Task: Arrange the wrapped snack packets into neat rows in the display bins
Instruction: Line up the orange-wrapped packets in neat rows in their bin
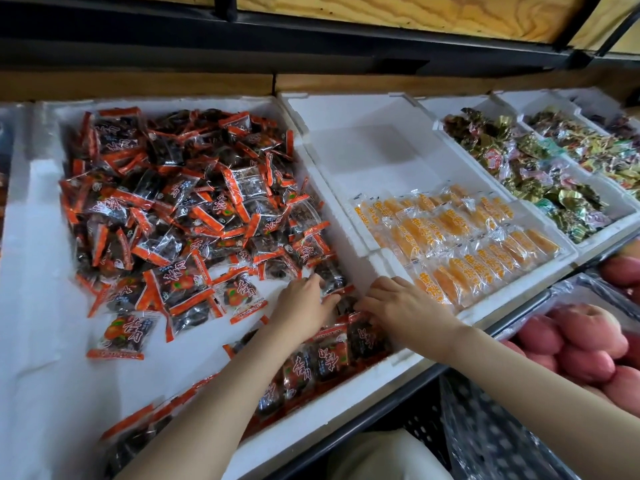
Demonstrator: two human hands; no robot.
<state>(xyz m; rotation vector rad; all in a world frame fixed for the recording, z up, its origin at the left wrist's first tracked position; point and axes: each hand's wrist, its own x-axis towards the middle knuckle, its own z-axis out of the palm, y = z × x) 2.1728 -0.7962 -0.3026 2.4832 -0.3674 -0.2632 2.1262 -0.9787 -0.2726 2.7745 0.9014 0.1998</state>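
A wide white foam bin (41, 306) holds a loose heap of dark snack packets with orange edges (180, 202). Some of the same packets stand in a row along the bin's front edge (325, 358). My left hand (304, 306) and my right hand (398, 303) meet at the right end of that row, near the bin's right front corner. Between them lies one dark packet (346, 301). My left thumb and fingers pinch its left side, and my right fingers curl over its right side. A single packet (121, 336) lies apart on the bare bin floor.
The neighbouring foam bin (363, 150) has yellow-orange packets (450, 237) laid in rows at its front. Further right are bins of green and gold wrapped sweets (519, 168). Pink apples (588, 341) lie at lower right, a black crate (426, 410) below, and a dark shelf overhead.
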